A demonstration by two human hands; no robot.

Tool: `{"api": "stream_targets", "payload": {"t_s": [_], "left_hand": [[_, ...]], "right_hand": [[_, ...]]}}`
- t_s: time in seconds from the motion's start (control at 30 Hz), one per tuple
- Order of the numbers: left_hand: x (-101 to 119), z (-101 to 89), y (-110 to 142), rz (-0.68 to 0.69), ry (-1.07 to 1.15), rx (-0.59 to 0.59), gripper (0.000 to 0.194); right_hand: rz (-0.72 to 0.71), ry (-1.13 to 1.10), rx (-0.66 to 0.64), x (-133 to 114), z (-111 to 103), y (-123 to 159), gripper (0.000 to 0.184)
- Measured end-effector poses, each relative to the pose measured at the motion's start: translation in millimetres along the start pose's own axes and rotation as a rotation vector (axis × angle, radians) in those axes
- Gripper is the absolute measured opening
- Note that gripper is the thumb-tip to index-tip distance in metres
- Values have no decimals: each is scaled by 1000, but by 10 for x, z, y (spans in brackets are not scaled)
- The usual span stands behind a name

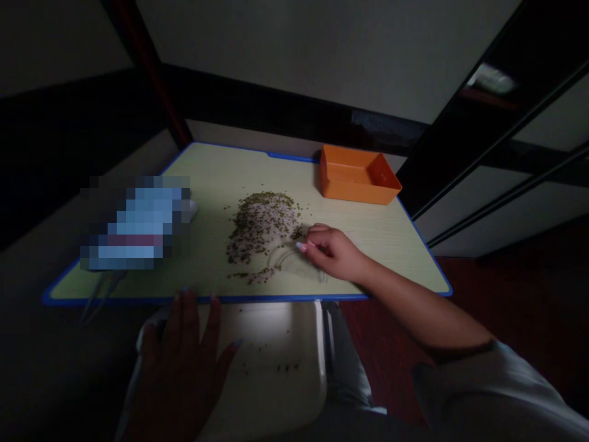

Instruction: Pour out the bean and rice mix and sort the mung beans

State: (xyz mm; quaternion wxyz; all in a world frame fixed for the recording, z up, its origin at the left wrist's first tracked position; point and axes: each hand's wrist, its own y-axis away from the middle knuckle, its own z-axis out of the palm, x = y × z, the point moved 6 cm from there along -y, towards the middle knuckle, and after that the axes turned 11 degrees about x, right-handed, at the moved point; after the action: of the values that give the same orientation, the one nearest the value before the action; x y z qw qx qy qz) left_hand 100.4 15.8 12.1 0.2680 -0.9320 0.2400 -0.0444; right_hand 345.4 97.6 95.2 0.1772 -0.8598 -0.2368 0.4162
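Loose pile of tiny dark-green and pale grains (264, 224) on blue-edged, pale-yellow worktop (207, 166), prob. light, hard, slippery, best pinched at its edge; R hand (334, 252) beside it, pinching, contents unclear; L hand (184, 350) spread.

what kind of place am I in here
Probably a room at home: a small blue-edged table holds a pile of small grains or beans and an orange bin, above a dark red floor.
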Motion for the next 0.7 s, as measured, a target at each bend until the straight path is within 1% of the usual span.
{"api": "stream_targets", "payload": {"t_s": [0.07, 0.17, 0.23, 0.33, 0.53, 0.63, 0.7], "left_hand": [[-2, 6, 3, -3, 6, 35, 69], [-7, 4, 8, -1, 9, 55, 70], [-8, 0, 7, -6, 8, 28, 72], [3, -9, -4, -11, 10, -29, 73], [-3, -21, 1, -15, 6, -23, 75], [-8, 11, 18, -9, 4, -17, 76], [-9, 23, 20, -12, 0, 16, 76]], "right_hand": [[47, 60, 52, 37, -60, 0, 38], [107, 94, 39, 57, -67, 22, 39], [136, 97, 20, 33, -45, 40, 39], [164, 122, 35, -46, -10, 52, 39], [205, 190, 32, -162, 165, 39, 39], [208, 271, 50, -176, 244, 25, 38], [211, 340, 46, -176, 287, 21, 36]]}}
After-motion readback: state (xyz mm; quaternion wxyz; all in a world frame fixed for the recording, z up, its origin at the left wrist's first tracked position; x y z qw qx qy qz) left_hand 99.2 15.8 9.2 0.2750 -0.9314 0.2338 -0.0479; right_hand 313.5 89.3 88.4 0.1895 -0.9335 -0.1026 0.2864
